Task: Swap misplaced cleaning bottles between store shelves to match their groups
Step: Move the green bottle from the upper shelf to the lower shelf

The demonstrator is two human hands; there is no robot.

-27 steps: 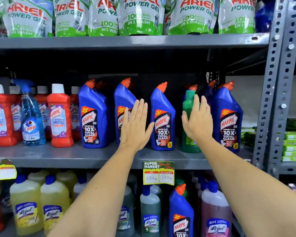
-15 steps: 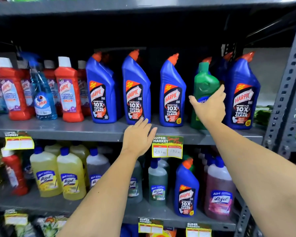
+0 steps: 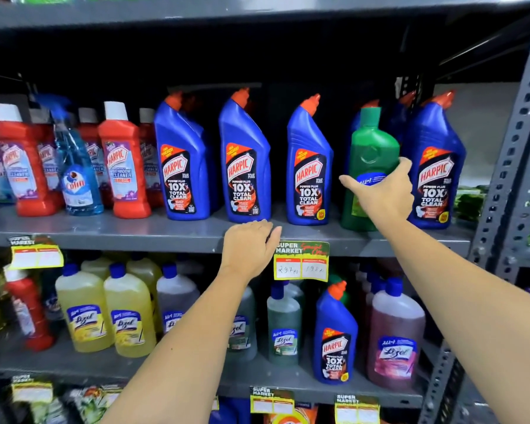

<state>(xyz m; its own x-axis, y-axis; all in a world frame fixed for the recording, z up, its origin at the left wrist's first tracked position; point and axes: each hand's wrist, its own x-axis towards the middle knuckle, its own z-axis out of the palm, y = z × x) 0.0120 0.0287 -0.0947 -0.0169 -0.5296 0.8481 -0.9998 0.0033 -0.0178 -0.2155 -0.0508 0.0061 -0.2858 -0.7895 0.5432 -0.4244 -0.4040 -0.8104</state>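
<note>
A green bottle stands among the blue Harpic bottles on the middle shelf. My right hand wraps around its lower half, thumb on the left side. My left hand rests with curled fingers on the front edge of that shelf, holding nothing. On the lower shelf one blue Harpic bottle stands among the Lizol bottles: yellow ones at left, a pink one at right.
Red Harpic bathroom cleaner bottles and a blue Colin spray bottle fill the middle shelf's left part. A price tag hangs beside my left hand. A grey perforated upright bounds the shelves at right.
My right hand has closed around the green bottle. My left hand stays on the shelf edge. The camera has tilted slightly, showing more of the lower shelf.
</note>
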